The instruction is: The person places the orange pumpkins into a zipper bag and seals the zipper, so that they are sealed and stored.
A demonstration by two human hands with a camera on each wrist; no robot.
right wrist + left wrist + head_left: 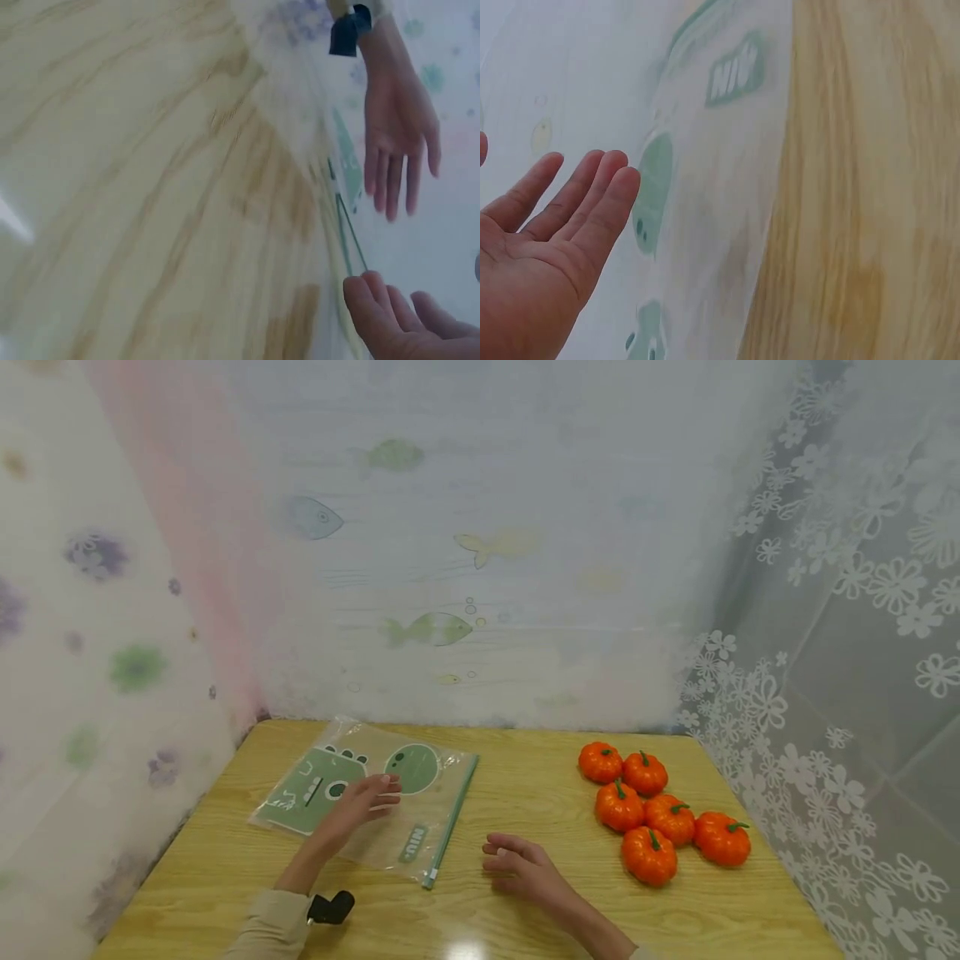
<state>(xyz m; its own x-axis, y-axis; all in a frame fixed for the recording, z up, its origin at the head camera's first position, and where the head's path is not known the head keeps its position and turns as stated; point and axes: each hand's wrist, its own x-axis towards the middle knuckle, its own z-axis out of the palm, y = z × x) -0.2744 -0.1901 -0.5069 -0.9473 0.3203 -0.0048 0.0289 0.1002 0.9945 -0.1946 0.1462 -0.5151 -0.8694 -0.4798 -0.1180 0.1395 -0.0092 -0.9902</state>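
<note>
A clear zip bag (pixel 375 843) with green cartoon prints and a green slider strip lies flat on the left part of the table. Over the bag hovers my left hand (pixel 363 806), its fingers extended and holding nothing; the left wrist view shows the palm (pixel 540 277) with the fingers spread a little. My right hand (pixel 528 872) is just right of the bag's slider edge, above the bare wood, fingers relaxed and nothing in them. To its right sit several small orange pumpkins (pixel 648 856) with green stems, grouped close together.
The wooden table (pixel 540 785) has a wall with faded fish drawings (pixel 427 628) behind it. Flower-patterned curtains hang at the left (pixel 138 668) and right (pixel 772 702) edges. A black wrist-camera mount (pixel 332 907) sticks out at my left cuff.
</note>
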